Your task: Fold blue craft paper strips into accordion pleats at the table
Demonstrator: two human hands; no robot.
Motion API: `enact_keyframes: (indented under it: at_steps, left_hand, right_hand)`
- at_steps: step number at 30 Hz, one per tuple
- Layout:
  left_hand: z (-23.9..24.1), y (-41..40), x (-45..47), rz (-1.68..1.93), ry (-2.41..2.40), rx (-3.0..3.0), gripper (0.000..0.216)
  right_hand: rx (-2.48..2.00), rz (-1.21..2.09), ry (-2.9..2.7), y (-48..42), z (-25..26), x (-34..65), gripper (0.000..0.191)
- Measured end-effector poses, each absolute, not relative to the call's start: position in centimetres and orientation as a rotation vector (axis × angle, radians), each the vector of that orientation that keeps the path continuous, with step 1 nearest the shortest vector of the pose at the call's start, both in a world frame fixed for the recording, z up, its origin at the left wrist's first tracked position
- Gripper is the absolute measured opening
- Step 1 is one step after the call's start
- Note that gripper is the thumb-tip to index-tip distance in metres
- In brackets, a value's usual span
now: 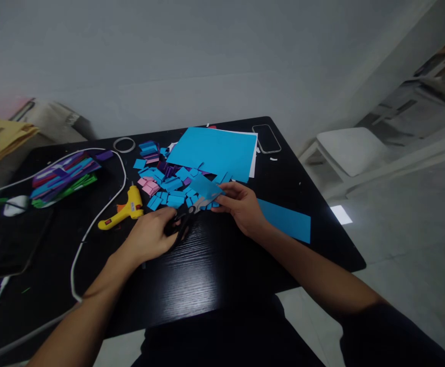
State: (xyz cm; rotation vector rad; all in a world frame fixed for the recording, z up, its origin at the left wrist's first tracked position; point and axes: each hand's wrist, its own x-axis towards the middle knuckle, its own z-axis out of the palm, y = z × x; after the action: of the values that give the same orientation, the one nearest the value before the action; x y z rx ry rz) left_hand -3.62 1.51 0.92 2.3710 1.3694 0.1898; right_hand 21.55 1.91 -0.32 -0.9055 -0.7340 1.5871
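Note:
My left hand (151,235) is closed around the black handles of a pair of scissors (187,216), whose blades point right toward a small blue paper piece (206,187). My right hand (241,205) pinches that blue piece at its right edge, holding it over the black table (207,275). Just beyond the hands lies a heap of small cut blue, pink and purple paper pieces (167,179).
A large blue sheet (217,152) lies on white paper behind the heap, a blue strip (285,219) at right. A yellow glue gun (125,210) with white cord, tape ring (123,145), phone (267,138), stacked coloured strips (64,176) are around. A white chair (350,148) stands right.

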Motion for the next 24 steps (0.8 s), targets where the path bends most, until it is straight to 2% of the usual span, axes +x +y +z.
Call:
enact_keyframes:
  at_steps: [24]
  left_hand:
    - [0.86, 1.58, -3.67, 0.217, 1.394, 2.371, 0.030]
  right_hand:
    - [-0.933, 1.567, -0.732, 1.92, -0.34, 21.54, 0.033]
